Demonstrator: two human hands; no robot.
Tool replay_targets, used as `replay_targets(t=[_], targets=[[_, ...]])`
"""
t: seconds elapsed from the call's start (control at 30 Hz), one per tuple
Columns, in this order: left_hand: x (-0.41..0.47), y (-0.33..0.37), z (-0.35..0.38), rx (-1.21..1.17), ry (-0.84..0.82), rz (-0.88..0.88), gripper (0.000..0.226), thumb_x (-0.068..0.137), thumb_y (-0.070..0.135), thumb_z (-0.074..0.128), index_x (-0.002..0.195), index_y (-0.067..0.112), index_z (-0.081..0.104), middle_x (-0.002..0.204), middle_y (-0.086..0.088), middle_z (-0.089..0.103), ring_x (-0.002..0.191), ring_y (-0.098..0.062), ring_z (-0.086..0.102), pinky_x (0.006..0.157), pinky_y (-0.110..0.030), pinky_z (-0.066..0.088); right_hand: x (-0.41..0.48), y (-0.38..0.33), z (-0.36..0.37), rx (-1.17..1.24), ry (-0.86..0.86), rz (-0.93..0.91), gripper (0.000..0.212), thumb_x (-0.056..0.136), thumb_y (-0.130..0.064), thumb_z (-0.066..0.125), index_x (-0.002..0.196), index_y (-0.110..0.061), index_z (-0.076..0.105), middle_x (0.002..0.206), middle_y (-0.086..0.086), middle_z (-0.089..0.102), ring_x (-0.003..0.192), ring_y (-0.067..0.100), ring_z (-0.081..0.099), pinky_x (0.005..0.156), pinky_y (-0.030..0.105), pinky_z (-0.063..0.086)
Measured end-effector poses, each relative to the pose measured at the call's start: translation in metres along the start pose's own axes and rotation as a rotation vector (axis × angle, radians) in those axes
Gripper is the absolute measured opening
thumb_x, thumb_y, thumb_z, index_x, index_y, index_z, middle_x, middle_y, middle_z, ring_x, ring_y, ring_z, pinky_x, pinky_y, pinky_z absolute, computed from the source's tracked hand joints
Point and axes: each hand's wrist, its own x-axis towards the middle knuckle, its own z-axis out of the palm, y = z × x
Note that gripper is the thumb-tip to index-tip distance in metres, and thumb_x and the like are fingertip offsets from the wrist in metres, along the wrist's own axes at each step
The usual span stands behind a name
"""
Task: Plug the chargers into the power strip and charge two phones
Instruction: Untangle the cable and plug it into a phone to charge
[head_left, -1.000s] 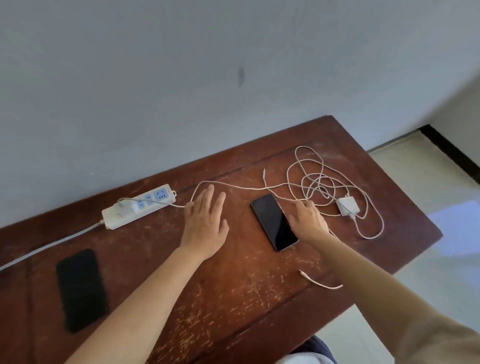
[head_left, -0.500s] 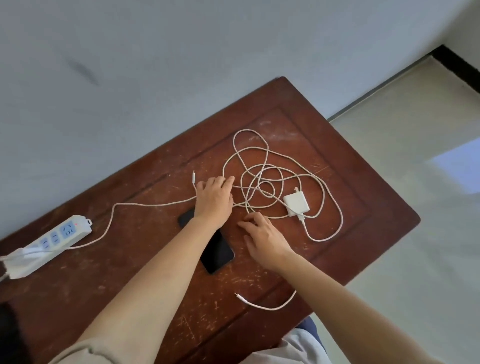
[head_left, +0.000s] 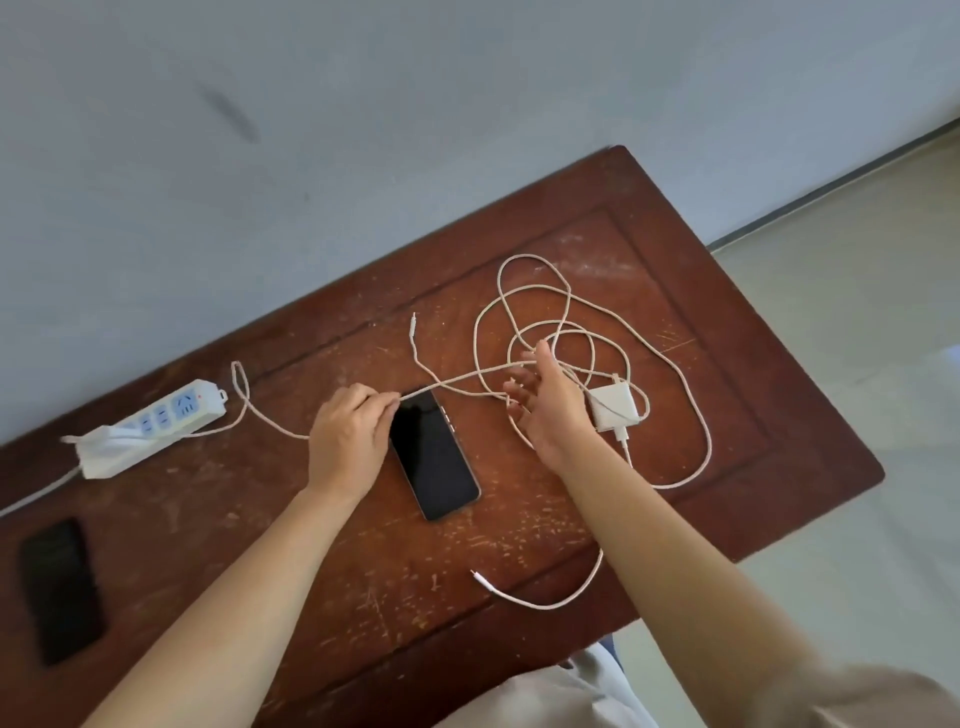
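A white power strip (head_left: 156, 423) lies at the table's back left with one white charger (head_left: 111, 441) plugged into its left end. That charger's pale cable (head_left: 260, 421) runs right into my left hand (head_left: 350, 434), which pinches it just beside the top of a black phone (head_left: 434, 457). The cable goes on, raised and taut, to my right hand (head_left: 545, 405), whose fingers are spread over a tangle of cable loops (head_left: 545, 306). A loose white charger (head_left: 615, 408) lies just right of that hand. A second black phone (head_left: 60, 590) rests at the front left.
The brown wooden table (head_left: 727, 322) stands against a grey wall (head_left: 363, 130). One free cable plug (head_left: 414, 325) lies behind the middle phone, another (head_left: 480, 577) near the front edge. Pale floor (head_left: 857, 260) is to the right.
My left hand has moved left off the tangle, drawing the plugged-in charger's cable taut over the phone. My right hand has risen into the loops with its fingers spread.
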Motion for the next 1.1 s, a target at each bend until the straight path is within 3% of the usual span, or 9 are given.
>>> replay_targets(t=[0.13,0.27,0.33,0.53,0.7,0.8,0.87,0.97,1.1], targets=[[-0.010,-0.019,-0.022,0.017,0.016,-0.161,0.014,0.093,0.011,0.065,0.100,0.005,0.075,0.083,-0.010,0.065,0.076,-0.033,0.063,0.063,-0.043,0.051,-0.014,-0.010,0.002,0.222,0.032,-0.160,0.023,0.102,-0.033,0.054,0.105,-0.012,0.062,0.082,0.001,0.063,0.065,0.010,0.062,0.058,0.024,0.051],[-0.018,-0.057,-0.054,-0.068,0.042,-0.706,0.018,0.097,0.019,0.057,0.101,0.012,0.073,0.098,-0.016,0.069,0.089,-0.039,0.064,0.072,-0.045,0.050,-0.048,-0.017,-0.001,0.224,0.046,-0.297,0.026,0.105,-0.029,0.049,0.092,-0.014,0.065,0.073,0.000,0.061,0.059,0.008,0.058,0.054,0.021,0.048],[-0.027,-0.075,-0.066,-0.108,-0.074,-0.834,0.019,0.097,0.023,0.056,0.104,0.016,0.073,0.108,-0.015,0.070,0.100,-0.040,0.063,0.080,-0.046,0.050,-0.065,-0.008,0.005,0.162,0.040,-0.320,0.026,0.104,-0.030,0.050,0.092,-0.014,0.067,0.071,-0.002,0.060,0.058,0.007,0.057,0.055,0.021,0.047],[-0.062,-0.076,-0.093,-0.099,-0.295,-0.389,0.048,0.089,0.029,0.066,0.134,0.019,0.055,0.132,-0.013,0.055,0.124,-0.033,0.050,0.098,-0.050,0.046,-0.113,0.062,0.049,0.037,-0.150,-0.264,0.020,0.101,-0.020,0.058,0.112,-0.006,0.068,0.083,0.006,0.068,0.073,0.014,0.068,0.070,0.024,0.060],[-0.083,-0.051,-0.091,-0.129,-0.379,-0.060,0.076,0.090,0.050,0.061,0.154,0.031,0.024,0.158,-0.013,0.017,0.146,-0.034,0.016,0.113,-0.053,0.029,-0.135,0.117,0.066,-0.128,-0.159,-0.230,0.022,0.099,-0.021,0.062,0.113,-0.008,0.072,0.088,0.003,0.072,0.075,0.012,0.067,0.068,0.023,0.055],[-0.094,-0.042,-0.087,-0.099,-0.276,0.118,0.045,0.094,0.057,0.043,0.124,0.032,0.065,0.124,-0.007,0.053,0.121,-0.030,0.045,0.097,-0.053,0.046,-0.141,0.133,0.062,-0.253,-0.138,-0.230,0.018,0.095,-0.024,0.065,0.101,-0.015,0.080,0.078,-0.007,0.064,0.067,0.007,0.056,0.060,0.023,0.043],[-0.106,-0.045,-0.080,-0.089,-0.183,0.170,0.043,0.097,0.051,0.041,0.098,0.026,0.076,0.096,0.002,0.059,0.097,-0.023,0.053,0.081,-0.047,0.050,-0.139,0.133,0.059,-0.227,-0.122,-0.213,0.018,0.093,-0.026,0.066,0.093,-0.016,0.080,0.077,-0.006,0.060,0.069,0.009,0.055,0.063,0.025,0.040],[-0.123,-0.052,-0.078,0.016,-0.289,-0.006,0.038,0.101,0.041,0.041,0.100,0.025,0.075,0.096,0.003,0.064,0.095,-0.021,0.056,0.081,-0.040,0.048,-0.130,0.119,0.055,0.049,-0.080,-0.168,0.021,0.094,-0.029,0.060,0.078,-0.018,0.066,0.075,-0.001,0.062,0.079,0.017,0.064,0.078,0.033,0.047],[-0.145,-0.097,-0.067,-0.093,-0.529,-0.718,0.040,0.102,0.039,0.040,0.106,0.018,0.074,0.113,-0.009,0.072,0.110,-0.032,0.062,0.092,-0.043,0.049,-0.111,0.094,0.043,0.355,-0.013,-0.183,0.028,0.101,-0.040,0.048,0.094,-0.017,0.062,0.062,0.000,0.057,0.069,0.020,0.066,0.083,0.039,0.055]])
